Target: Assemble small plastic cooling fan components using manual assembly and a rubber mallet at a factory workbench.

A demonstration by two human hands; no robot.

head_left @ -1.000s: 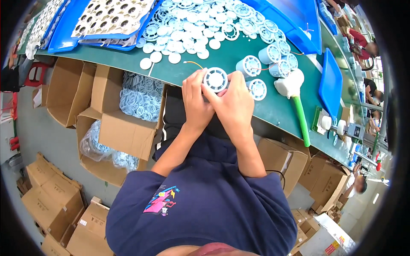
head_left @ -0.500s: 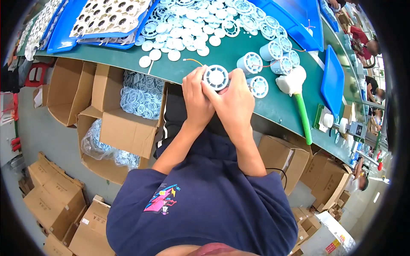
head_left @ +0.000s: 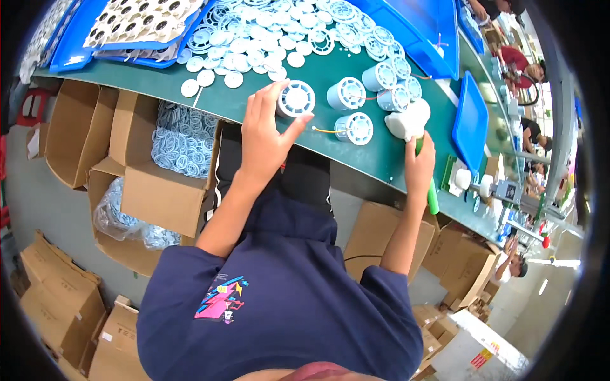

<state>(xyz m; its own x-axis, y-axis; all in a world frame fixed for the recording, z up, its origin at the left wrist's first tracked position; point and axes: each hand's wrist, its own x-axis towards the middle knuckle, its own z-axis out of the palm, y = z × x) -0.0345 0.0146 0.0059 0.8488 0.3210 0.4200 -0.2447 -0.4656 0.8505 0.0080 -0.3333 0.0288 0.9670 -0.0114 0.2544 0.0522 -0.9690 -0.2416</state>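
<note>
My left hand (head_left: 265, 130) is wrapped round the side of a light-blue cylindrical housing (head_left: 297, 100) near the table's front edge. A slotted round cap with a white centre faces up on it. To the right, my right hand (head_left: 420, 166) grips the green handle of a mallet (head_left: 406, 122) just below its bulky white head. Between my hands stand more of these housings, one (head_left: 347, 94) farther back and another (head_left: 354, 129) nearer, with a thin orange wire (head_left: 327, 131) beside it. Several others (head_left: 380, 77) cluster behind the mallet head.
Loose white and light-blue discs (head_left: 254, 38) are heaped at the back. Blue trays (head_left: 75, 54) and an egg-crate tray (head_left: 143, 24) stand at left, a blue bin (head_left: 416, 32) and a flat blue tray (head_left: 471, 120) at right. Open cartons (head_left: 162, 197) of rings sit below the table edge.
My right hand has left the housing and moved right to take hold of the mallet handle. My left hand keeps the housing alone. The whole view has shifted slightly.
</note>
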